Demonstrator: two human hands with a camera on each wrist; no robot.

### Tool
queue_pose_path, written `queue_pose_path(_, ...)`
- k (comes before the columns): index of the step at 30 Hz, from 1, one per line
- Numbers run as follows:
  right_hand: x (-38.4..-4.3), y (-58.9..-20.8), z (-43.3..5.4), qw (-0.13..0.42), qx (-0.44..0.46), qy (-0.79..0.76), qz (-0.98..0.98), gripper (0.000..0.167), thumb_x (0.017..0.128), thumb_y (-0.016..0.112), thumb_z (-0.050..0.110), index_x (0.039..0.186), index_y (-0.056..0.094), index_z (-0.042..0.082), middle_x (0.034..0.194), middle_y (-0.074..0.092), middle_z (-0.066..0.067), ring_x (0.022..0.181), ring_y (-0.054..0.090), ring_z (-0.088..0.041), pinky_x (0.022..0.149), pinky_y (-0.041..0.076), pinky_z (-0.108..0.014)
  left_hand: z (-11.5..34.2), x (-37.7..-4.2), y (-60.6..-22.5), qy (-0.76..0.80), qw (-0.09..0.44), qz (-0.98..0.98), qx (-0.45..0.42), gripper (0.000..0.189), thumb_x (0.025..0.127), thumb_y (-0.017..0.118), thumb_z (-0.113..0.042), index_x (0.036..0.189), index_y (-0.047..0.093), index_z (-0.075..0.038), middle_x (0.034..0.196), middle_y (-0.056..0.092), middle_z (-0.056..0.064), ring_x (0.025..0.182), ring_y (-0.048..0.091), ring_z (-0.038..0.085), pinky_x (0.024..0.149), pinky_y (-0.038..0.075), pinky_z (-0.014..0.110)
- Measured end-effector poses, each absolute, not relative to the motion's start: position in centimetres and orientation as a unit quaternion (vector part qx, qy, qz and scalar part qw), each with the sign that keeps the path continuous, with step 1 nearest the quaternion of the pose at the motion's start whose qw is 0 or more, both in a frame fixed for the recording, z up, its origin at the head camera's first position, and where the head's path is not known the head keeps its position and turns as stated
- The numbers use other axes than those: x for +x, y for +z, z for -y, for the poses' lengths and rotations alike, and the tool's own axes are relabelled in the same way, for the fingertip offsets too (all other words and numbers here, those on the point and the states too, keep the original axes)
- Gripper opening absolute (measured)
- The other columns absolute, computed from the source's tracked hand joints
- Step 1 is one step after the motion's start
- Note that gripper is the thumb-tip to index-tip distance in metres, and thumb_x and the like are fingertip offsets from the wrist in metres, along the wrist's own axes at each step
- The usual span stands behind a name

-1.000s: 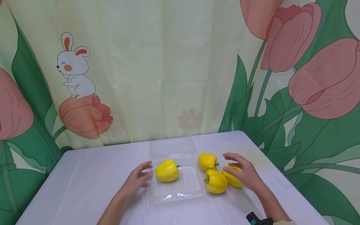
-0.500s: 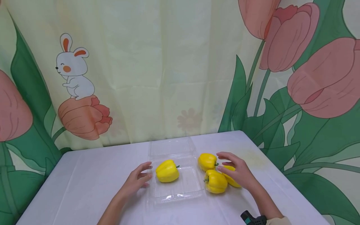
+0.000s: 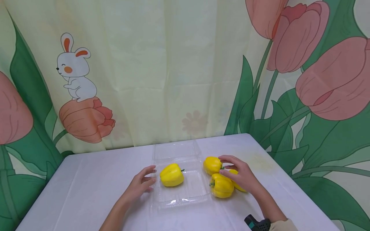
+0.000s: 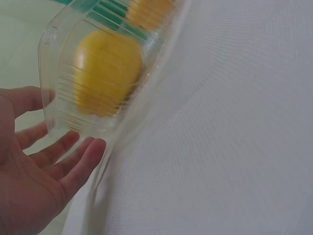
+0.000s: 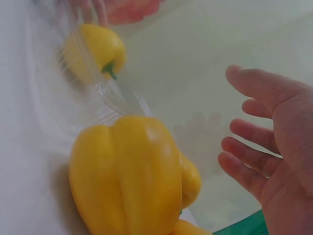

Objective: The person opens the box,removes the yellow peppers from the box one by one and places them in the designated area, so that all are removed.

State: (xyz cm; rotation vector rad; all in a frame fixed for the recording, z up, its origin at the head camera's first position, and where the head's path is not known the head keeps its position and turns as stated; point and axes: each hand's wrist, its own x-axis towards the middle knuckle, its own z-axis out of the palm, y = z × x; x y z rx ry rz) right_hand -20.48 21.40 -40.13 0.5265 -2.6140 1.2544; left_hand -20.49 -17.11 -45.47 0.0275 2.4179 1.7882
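Observation:
A yellow bell pepper (image 3: 171, 175) lies in the left part of a clear plastic clamshell box (image 3: 194, 189), its lid (image 3: 176, 150) folded back flat. My left hand (image 3: 141, 182) is at the box's left side, fingers spread and loosely bent; in the left wrist view its fingertips (image 4: 95, 147) are at the clear wall. Right of the box sit a far bell pepper (image 3: 211, 165), a near one (image 3: 222, 186) and a third (image 3: 240, 187), partly hidden by my right hand (image 3: 240, 173). That hand hovers over them, holding nothing, fingers apart from the peppers in the right wrist view.
A white cloth covers the table (image 3: 86, 186), whose right edge slopes down to the front. Behind it hangs a curtain (image 3: 138, 70) printed with tulips and a rabbit. A dark wrist device (image 3: 257, 223) sits on my right forearm.
My right hand has moved left over the loose peppers, closer to the far one. My left hand, the box and the peppers have stayed in place.

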Motion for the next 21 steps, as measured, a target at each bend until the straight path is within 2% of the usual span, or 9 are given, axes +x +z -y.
queue_pose_path(6, -20.4, -39.9, -20.9, 0.09, 0.179, 0.43, 0.88, 0.046, 0.086, 0.072, 0.02, 0.129, 0.058, 0.015, 0.13, 0.061, -0.008, 0.116, 0.059, -0.029, 0.092, 0.056, -0.036, 17.1, -20.6, -45.6, 0.596, 0.066, -0.8, 0.0, 0.053, 0.093, 0.062, -0.018, 0.143, 0.044, -0.02, 0.141, 0.052, 0.008, 0.118, 0.059, 0.026, 0.082, 0.06, 0.035)
queue_pose_path(13, -20.3, -39.7, -20.3, 0.082, 0.181, 0.434, 0.878, 0.045, 0.086, 0.072, 0.021, 0.129, 0.058, 0.016, 0.129, 0.061, -0.008, 0.116, 0.059, -0.03, 0.093, 0.055, -0.042, 17.1, -20.6, -45.6, 0.592, 0.066, -0.803, 0.011, 0.054, 0.094, 0.062, -0.02, 0.144, 0.043, -0.019, 0.142, 0.051, 0.011, 0.116, 0.059, 0.027, 0.081, 0.06, 0.034)
queue_pose_path(21, -20.6, -39.8, -19.7, 0.068, 0.185, 0.445, 0.874, 0.046, 0.086, 0.072, 0.02, 0.13, 0.058, 0.015, 0.13, 0.06, -0.008, 0.118, 0.058, -0.03, 0.094, 0.054, -0.045, 17.2, -20.4, -45.5, 0.601, 0.06, -0.797, 0.019, 0.051, 0.094, 0.06, -0.015, 0.143, 0.044, -0.017, 0.142, 0.051, 0.012, 0.115, 0.059, 0.025, 0.081, 0.06, 0.036)
